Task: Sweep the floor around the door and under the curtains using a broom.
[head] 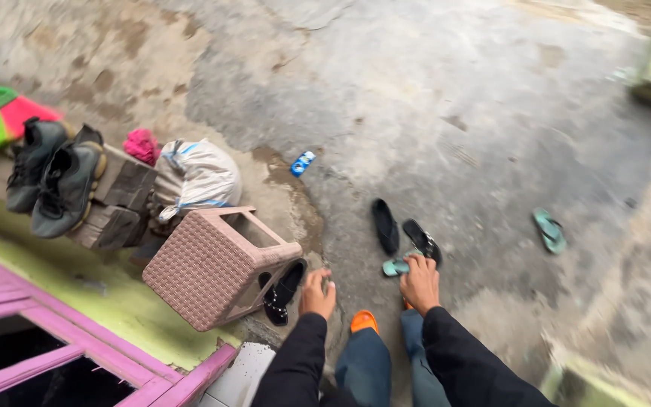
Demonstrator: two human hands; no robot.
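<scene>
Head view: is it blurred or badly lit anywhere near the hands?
Head view: soft, even daylight, no hard shadows or glare; the left hand and right hand look slightly smeared, the pink stool and grey shoes fairly sharp; the right edge and far corners are blurred, and the frame sits tilted.

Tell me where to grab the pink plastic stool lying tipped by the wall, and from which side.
Grip the pink stool by a leg near its open underside, coming from the right, where the left hand is. It lies on its side, legs toward that hand; the woven seat faces the wall and offers no edge.
</scene>
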